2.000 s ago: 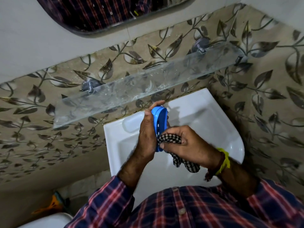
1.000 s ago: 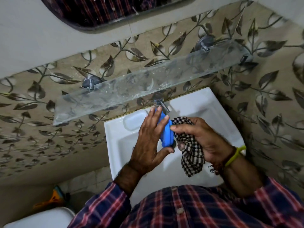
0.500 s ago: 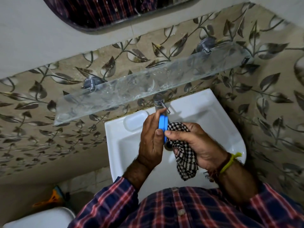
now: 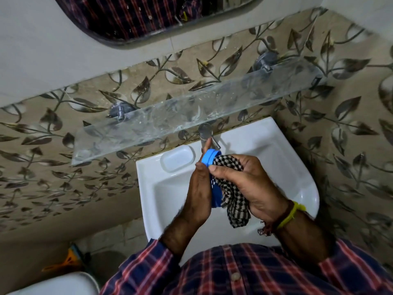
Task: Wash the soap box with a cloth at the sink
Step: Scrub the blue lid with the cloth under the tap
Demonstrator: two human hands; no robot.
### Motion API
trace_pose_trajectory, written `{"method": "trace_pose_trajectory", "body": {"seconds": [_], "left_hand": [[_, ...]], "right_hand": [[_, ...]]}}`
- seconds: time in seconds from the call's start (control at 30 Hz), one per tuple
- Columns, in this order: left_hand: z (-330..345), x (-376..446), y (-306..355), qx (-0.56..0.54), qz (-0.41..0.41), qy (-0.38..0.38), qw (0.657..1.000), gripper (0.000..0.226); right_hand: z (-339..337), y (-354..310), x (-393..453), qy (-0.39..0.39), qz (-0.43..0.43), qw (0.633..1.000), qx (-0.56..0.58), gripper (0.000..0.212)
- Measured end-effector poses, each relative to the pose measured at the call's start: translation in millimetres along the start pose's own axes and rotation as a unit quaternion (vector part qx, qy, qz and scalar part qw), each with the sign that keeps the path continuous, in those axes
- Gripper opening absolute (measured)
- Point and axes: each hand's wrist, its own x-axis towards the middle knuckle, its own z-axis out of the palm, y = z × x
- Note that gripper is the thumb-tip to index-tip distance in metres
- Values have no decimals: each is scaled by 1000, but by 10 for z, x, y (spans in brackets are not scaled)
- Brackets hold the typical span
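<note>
Over the sink (image 4: 302, 177), below the tap (image 4: 205, 133), the left hand (image 4: 198, 192) grips the blue soap box (image 4: 209, 159) on edge. The right hand (image 4: 247, 182) clenches the checked cloth (image 4: 230, 196), pressing it against the box's face.

Soap box (image 4: 209, 159) between hands, over sink (image 4: 297, 173).

Over the sink (image 4: 297, 177), the left hand (image 4: 197, 194) is holding the blue soap box (image 4: 209, 159) on edge while the right hand (image 4: 251, 184) is pressing a checked cloth (image 4: 231, 199) against it.
</note>
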Motion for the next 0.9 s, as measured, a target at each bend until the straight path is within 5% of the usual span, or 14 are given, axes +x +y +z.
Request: {"method": "trace_pose_trajectory", "body": {"seconds": [0.2, 0.37, 0.53, 0.7, 0.8, 0.9], "left_hand": [[-62, 127, 14, -113, -60, 35, 991, 77], [-172, 267, 99, -213, -128, 62, 967, 82], [-265, 331, 163, -335, -188, 43, 922, 97], [-283, 255, 79, -378, -207, 18, 902, 71], [-205, 216, 61, -355, -225, 0, 907, 64], [-138, 141, 51, -353, -231, -21, 906, 67]], "right_hand": [[15, 21, -29, -41, -108, 965, -235, 12], [24, 93, -127, -58, -109, 881, -456, 22], [-118, -92, -114, 22, -54, 965, -256, 20], [-183, -233, -57, 41, -48, 970, -234, 15], [-115, -206, -45, 68, -90, 934, -340, 12], [46, -152, -9, 103, -173, 847, -492, 23]]}}
